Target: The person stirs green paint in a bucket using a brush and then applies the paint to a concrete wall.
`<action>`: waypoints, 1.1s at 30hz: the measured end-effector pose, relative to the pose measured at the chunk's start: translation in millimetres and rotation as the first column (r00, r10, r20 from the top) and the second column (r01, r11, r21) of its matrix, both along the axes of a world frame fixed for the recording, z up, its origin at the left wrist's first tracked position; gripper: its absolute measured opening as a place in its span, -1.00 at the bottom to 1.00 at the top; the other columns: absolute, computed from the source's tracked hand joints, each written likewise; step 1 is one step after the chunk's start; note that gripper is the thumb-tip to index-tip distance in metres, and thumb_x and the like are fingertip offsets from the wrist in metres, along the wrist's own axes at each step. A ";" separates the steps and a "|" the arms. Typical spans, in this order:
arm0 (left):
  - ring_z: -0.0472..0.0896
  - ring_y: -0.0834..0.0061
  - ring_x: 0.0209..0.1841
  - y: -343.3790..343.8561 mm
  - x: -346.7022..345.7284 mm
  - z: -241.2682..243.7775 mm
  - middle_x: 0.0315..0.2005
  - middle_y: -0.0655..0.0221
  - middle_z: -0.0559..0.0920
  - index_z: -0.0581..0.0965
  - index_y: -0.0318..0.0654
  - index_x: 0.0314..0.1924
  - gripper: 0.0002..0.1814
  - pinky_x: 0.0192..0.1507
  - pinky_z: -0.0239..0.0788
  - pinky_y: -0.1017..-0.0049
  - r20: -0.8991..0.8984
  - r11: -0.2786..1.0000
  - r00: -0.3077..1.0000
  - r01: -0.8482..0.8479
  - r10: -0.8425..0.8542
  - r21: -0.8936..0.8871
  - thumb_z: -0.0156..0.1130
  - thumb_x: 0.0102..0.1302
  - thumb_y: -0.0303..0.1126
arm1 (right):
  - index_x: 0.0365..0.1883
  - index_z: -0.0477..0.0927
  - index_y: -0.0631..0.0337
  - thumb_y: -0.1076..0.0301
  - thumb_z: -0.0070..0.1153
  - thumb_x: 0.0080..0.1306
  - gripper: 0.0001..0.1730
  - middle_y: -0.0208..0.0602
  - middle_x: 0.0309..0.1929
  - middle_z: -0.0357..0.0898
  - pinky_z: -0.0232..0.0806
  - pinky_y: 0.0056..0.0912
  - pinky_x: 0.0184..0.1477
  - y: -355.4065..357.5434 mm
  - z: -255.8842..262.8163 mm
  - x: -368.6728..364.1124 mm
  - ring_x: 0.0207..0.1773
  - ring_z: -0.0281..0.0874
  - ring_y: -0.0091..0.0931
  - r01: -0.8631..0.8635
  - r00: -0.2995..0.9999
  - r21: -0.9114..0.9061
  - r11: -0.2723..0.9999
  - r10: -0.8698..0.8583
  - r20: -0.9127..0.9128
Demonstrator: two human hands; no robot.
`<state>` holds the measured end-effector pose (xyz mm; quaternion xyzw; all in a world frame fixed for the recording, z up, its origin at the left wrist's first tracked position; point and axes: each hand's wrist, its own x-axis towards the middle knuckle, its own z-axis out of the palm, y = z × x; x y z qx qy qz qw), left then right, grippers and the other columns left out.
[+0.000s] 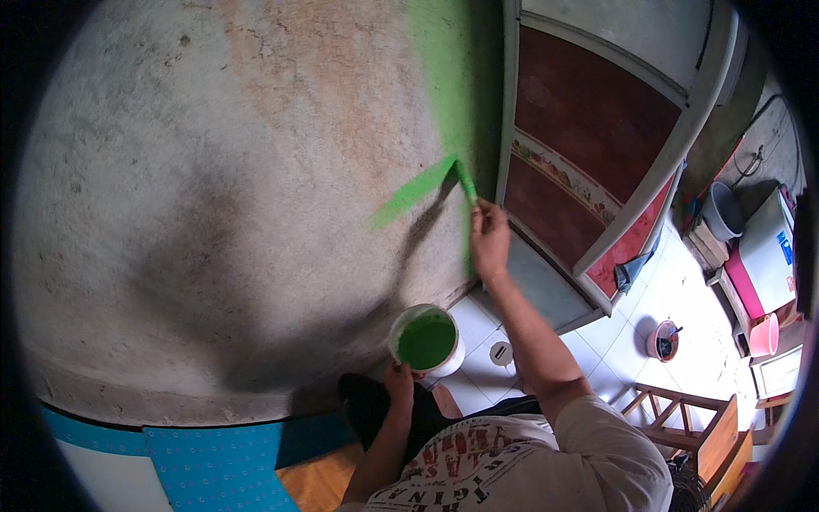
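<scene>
My right hand (490,232) grips the handle of a green-coated paintbrush (468,181), its tip against the rough plaster wall (288,211). From the tip a slanting streak of bright green paint (409,194) runs down to the left. A broader green band (457,83) covers the wall beside the cabinet. Low in front of my body, my left hand (400,384) holds a white plastic bucket (453,360) by its rim, with green paint (426,341) inside. The bucket hides part of that hand's fingers.
Right of the wall stands a cabinet with dark red panels (595,109). A wooden chair (694,429) and a small pink bucket (659,342) are on the white tiled floor (604,336). At lower left lies a blue patterned sheet (217,464); a grey basin (723,211) stands far right.
</scene>
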<state>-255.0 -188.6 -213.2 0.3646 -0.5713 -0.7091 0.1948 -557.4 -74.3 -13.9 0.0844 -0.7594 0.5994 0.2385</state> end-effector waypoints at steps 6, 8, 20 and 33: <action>0.64 0.40 -0.62 -1.5 -2.6 -3.7 -0.53 0.17 0.65 0.46 -0.48 -0.12 -0.78 -0.59 0.51 0.45 0.097 0.994 0.994 0.054 -0.045 -0.092 0.12 0.45 -0.40 | -0.08 0.57 0.37 0.49 0.13 0.36 -0.81 0.05 -0.25 0.51 0.42 -0.21 -0.10 -54.6 -16.4 98.7 -0.19 0.56 -0.11 -0.395 0.917 0.035 0.918 0.396 -0.047; 0.64 0.39 -0.62 -9.7 5.0 -14.8 -0.51 0.15 0.64 0.44 -0.48 -0.11 -0.79 -0.59 0.51 0.45 0.140 0.987 0.990 0.055 -0.033 -0.150 0.11 0.45 -0.42 | 0.00 0.59 0.36 0.50 0.15 0.35 -0.74 -0.09 -0.26 0.48 0.41 -0.33 -0.12 -57.6 -9.7 132.0 -0.19 0.56 -0.28 -0.597 0.800 -0.060 0.800 0.599 0.038; 0.52 0.42 -0.68 -9.8 6.7 -17.3 -0.50 0.09 0.55 0.22 -0.45 -0.05 -0.76 -0.63 0.50 0.40 0.018 0.999 1.000 0.024 -0.025 0.026 0.04 0.39 -0.56 | -0.04 0.62 0.34 0.36 0.15 0.40 -0.75 0.02 -0.17 0.61 0.44 -0.26 -0.04 13.6 -28.9 2.2 -0.13 0.60 -0.21 -0.212 0.975 0.024 0.977 0.210 0.068; 0.53 0.50 -0.67 -19.1 6.8 -40.9 -0.47 0.19 0.55 0.25 -0.41 0.01 -0.66 -0.63 0.45 0.51 0.157 0.997 0.986 0.066 -0.061 -0.025 0.16 0.37 -0.48 | -0.08 0.62 0.36 0.42 0.20 0.37 -0.79 -0.05 -0.26 0.57 0.43 -0.39 -0.10 -26.1 -29.8 78.7 -0.19 0.57 -0.36 -0.474 0.876 -0.068 0.878 0.478 0.066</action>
